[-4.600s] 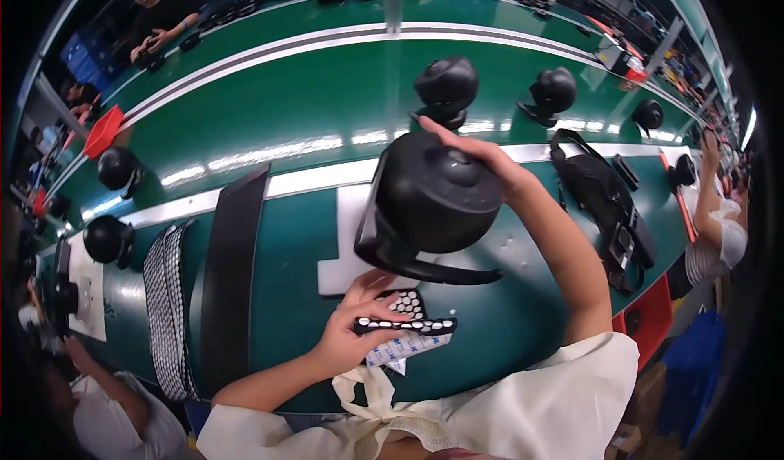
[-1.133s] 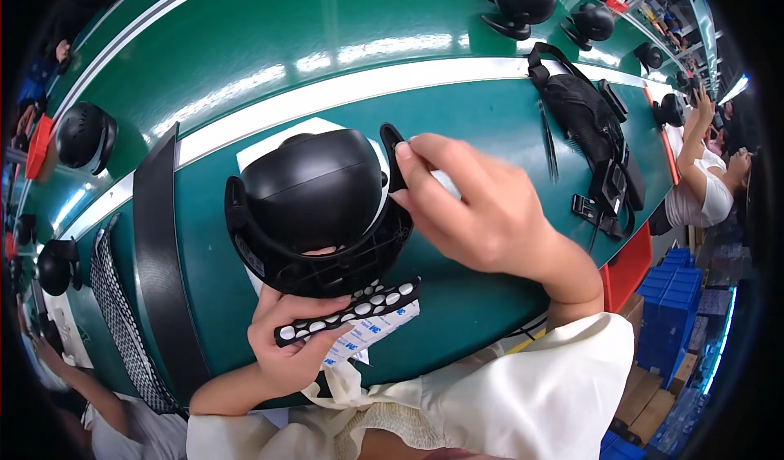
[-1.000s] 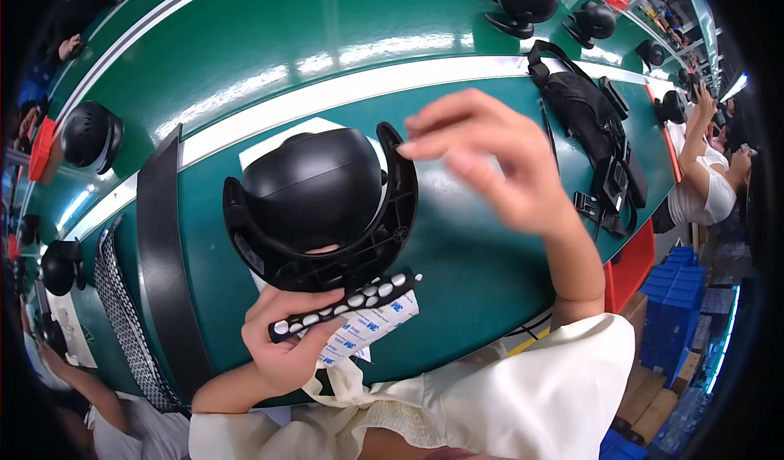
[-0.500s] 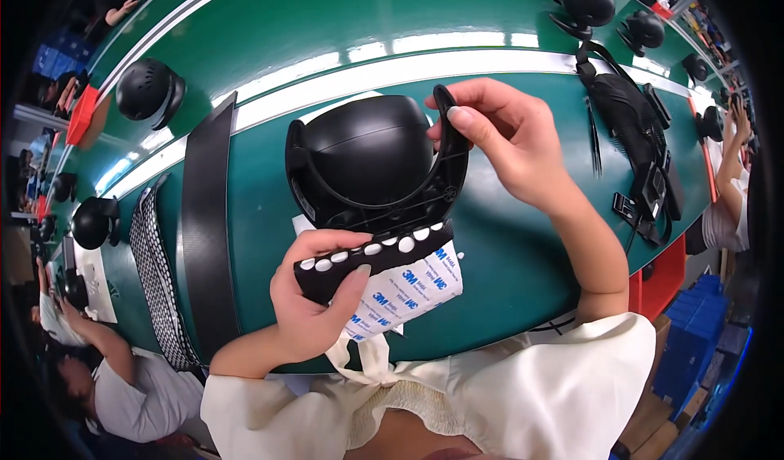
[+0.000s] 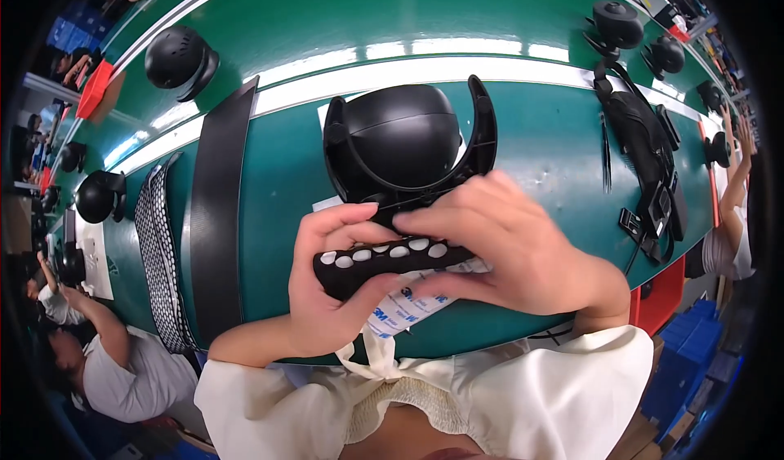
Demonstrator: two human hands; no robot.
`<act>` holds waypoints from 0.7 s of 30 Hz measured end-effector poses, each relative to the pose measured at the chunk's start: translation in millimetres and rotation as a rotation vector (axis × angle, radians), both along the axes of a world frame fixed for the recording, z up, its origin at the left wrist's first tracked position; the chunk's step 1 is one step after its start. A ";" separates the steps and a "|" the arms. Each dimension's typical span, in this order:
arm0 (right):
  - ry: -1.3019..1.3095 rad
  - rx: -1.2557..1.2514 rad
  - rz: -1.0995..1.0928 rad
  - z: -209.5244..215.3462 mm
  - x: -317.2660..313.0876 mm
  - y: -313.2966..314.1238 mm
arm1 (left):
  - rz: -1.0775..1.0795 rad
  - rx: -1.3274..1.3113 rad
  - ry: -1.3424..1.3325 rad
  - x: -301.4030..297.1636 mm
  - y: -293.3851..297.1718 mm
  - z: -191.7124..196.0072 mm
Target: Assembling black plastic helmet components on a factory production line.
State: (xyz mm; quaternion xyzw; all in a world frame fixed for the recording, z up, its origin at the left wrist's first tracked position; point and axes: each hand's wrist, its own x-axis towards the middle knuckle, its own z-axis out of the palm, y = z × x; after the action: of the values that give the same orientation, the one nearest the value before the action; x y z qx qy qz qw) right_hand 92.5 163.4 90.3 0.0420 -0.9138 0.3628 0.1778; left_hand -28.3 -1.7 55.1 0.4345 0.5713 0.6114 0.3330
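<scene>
A round black plastic shell (image 5: pixel 402 133) with a U-shaped black bracket (image 5: pixel 483 129) sits in the middle of the bench, the bracket's arms curving up on both sides. In front of it is a black strip dotted with round white pads (image 5: pixel 343 279). My left hand (image 5: pixel 322 297) grips the strip's left end, thumb below and fingers above. My right hand (image 5: pixel 510 252), slightly blurred, closes round the strip's right end, its fingers beside the bracket's base. Under the strip, partly hidden by my hands, hangs a white sheet with blue print (image 5: pixel 400 311).
Left lie a flat black strip (image 5: pixel 219 215) and a white-dotted black strip (image 5: pixel 159 256). To the right are a black strap assembly (image 5: pixel 641 142) and thin black tweezers-like tools (image 5: pixel 606 154). More black round units (image 5: pixel 175 58) stand around; a person (image 5: pixel 122 362) works at left.
My right hand has let go of the bracket's right arm and come down to the dotted strip beside my left hand. The shell and bracket have shifted right and slightly up in view.
</scene>
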 end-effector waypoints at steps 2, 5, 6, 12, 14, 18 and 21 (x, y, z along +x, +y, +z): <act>0.033 -0.131 0.044 -9.9 -4.6 -2.1 | -0.018 0.071 0.029 -2.1 -2.0 -2.1; -0.042 -0.147 0.143 -6.8 -4.4 1.0 | -0.031 0.105 0.231 -7.9 -10.8 -1.7; -0.095 -0.141 0.170 -1.4 -5.1 2.3 | 0.067 0.130 0.134 -2.6 -8.1 0.9; 0.149 -0.096 0.115 3.5 -8.5 -6.7 | 0.107 0.099 0.440 -2.7 -7.3 2.8; 0.138 -0.036 0.074 6.0 -7.1 -12.9 | 0.111 0.115 0.480 -4.1 -8.0 2.7; 0.299 0.229 0.002 1.6 -5.7 -19.7 | 0.108 0.084 0.497 -4.7 -8.7 3.8; 0.332 0.081 0.079 4.9 -6.4 -10.8 | 0.157 0.059 0.476 -5.5 -9.7 4.3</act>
State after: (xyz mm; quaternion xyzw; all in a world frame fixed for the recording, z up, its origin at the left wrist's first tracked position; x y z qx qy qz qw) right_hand 86.0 152.6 95.3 0.1442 -0.8834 0.3205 0.3100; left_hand -33.8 -11.4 59.4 0.5302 0.6475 0.5323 0.1276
